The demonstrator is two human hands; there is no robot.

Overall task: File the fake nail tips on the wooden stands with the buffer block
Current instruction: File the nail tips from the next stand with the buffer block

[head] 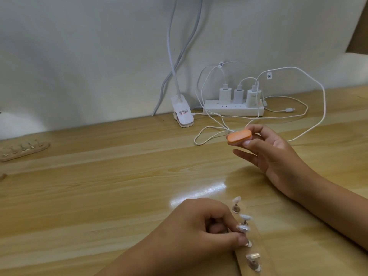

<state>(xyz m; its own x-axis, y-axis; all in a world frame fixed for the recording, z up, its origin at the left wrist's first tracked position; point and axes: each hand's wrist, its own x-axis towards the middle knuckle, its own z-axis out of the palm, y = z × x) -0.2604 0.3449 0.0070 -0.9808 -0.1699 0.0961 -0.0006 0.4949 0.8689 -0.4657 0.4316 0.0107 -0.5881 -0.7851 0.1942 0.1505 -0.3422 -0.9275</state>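
A wooden stand (258,253) lies near the front edge of the table, carrying a row of several pale nail tips (245,217) on small metal pegs. My left hand (201,230) rests at the stand's left side, fingers curled, thumb and fingertips pinching one peg in the middle of the row. My right hand (270,150) hovers above the table farther back, holding an orange buffer block (239,137) between thumb and fingertips, well apart from the nail tips. A second wooden stand (23,150) with nail tips lies at the far left.
A white power strip (233,110) with three chargers sits against the back wall. White cables (310,124) loop over the table behind my right hand. A white clip lamp base (44,114) stands left of the strip. The wooden table (109,186) stretches across the view.
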